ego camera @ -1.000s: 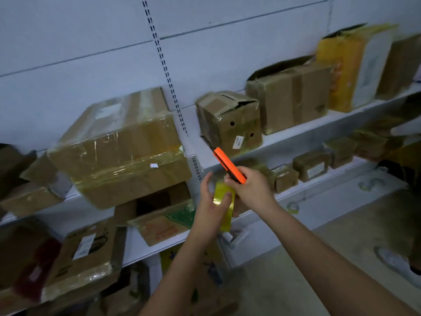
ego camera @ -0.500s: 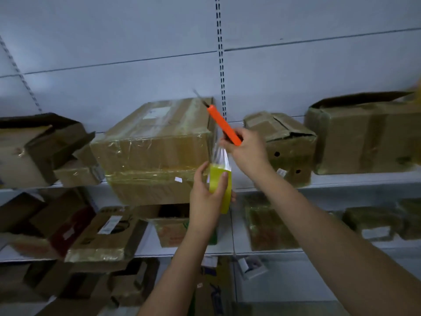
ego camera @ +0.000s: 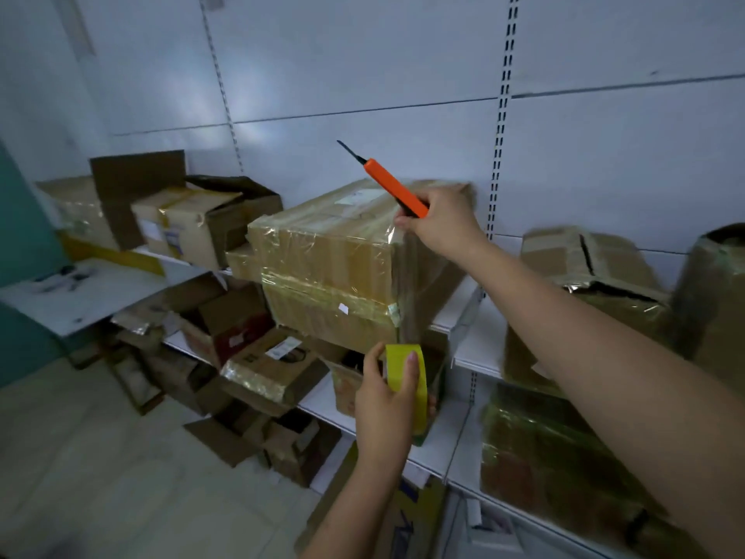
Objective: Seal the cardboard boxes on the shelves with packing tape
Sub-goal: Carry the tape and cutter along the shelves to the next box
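L hand (ego camera: pixel 385 401): you're gripping the yellow tape roll (ego camera: pixel 407 381) w/ fingers + thumb curled round it, holding it just below the big box's lower front corner.
Tape strip (ego camera: pixel 407 284): clear film is running up from the roll along the box's R front edge to your R hand.
Big box (ego camera: pixel 326 276): sitting on the upper shelf (ego camera: pixel 463 316), overhanging the front edge, already wearing lots of shiny tape bands.
R hand (ego camera: pixel 443 223): you're clamping the orange utility knife (ego camera: pixel 393 191) in curled fingers while pressing fingertips on the box's top R corner; blade is pointing up-left, out over the box top.
R side: crumpled box (ego camera: pixel 596 272) w/ split top is sitting on the same shelf, well apart from the big box.
L side, farther: open-flap boxes (ego camera: pixel 201 219) are crowding the shelf end; more boxes are piling on the lower shelf + floor.
Back: white slotted wall panel (ego camera: pixel 403 74) is standing behind everything.
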Demonstrator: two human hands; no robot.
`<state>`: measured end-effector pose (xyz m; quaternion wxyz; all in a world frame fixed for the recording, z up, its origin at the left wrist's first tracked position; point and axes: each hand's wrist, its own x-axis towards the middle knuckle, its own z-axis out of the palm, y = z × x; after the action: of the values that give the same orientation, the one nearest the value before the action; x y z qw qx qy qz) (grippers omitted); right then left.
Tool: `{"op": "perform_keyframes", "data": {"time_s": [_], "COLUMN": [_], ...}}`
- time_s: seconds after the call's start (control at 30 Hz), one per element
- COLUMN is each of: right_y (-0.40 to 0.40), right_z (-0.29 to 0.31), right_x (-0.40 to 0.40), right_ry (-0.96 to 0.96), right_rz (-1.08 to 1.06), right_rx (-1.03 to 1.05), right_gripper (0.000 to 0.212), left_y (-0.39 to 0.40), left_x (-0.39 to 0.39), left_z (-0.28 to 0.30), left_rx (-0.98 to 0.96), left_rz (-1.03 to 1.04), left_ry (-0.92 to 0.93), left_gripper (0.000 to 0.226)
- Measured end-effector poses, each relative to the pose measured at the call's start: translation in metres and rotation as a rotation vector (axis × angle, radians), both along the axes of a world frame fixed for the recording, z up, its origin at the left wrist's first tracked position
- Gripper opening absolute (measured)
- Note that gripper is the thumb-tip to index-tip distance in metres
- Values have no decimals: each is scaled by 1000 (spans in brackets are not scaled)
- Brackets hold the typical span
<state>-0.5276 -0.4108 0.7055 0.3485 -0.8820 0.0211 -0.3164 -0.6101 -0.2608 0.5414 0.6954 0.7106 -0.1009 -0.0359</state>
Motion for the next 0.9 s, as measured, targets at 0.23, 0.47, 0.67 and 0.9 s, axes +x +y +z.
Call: {"op": "perform_keyframes", "data": {"time_s": [0.23,0.47,0.67,0.9], "right_y": [-7,-3,10,17], "right_z": [-6,-10,-24,-40], "right_x": [22,32,38,51], "right_ry": [81,103,92,37], "right_rz": [99,118,186,177], "right_rx": [-28,-164,-117,-27], "right_gripper": [4,5,5,5], "left_y": [-16,-18,-9,8], "left_x": [-9,-10,-7,8], "left_z": [5,2,-26,-43], "left_rx": [-13,-38,11,6], "left_rz": [60,93,116,119], "left_ry": [47,33,-2,-34], "left_gripper": [51,44,49,55]}}
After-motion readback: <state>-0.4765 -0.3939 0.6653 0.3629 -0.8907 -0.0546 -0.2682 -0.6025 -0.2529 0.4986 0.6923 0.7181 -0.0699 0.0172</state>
